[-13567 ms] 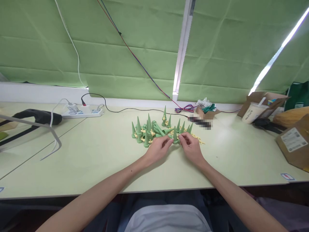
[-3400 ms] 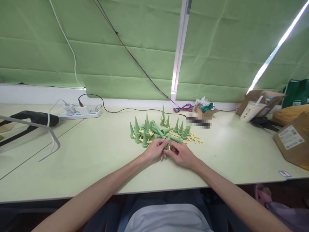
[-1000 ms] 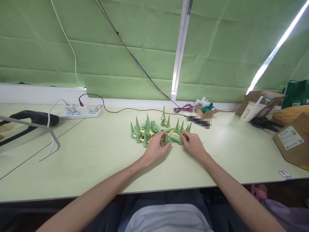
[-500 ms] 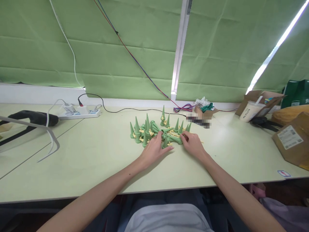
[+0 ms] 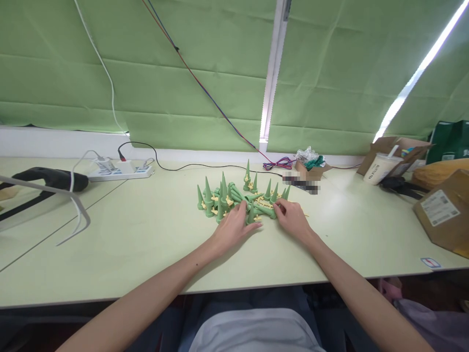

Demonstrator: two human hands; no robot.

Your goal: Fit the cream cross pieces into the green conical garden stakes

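Note:
Green plastic cones [image 5: 223, 191] with small yellow parts [image 5: 229, 200] stand and lie in a loose cluster on the table. My left hand [image 5: 233, 226] rests at the near side of the cluster, its thumb stretched out to the right and apart from the fingers. Close by that thumb stands a small green cone [image 5: 251, 214]. At the cluster's right side, my right hand [image 5: 293, 219] has thumb and fingertips drawn together by the end of a lying green piece [image 5: 266, 211]. What those fingertips pinch, if anything, is hidden.
A white power strip [image 5: 142, 172] with plugs and a black cable lies at the back left. Behind the cones are coiled wires [image 5: 280, 164] and a small open carton [image 5: 311, 170]. To the right stand a drink cup [image 5: 381, 168] and a cardboard box [image 5: 445, 212].

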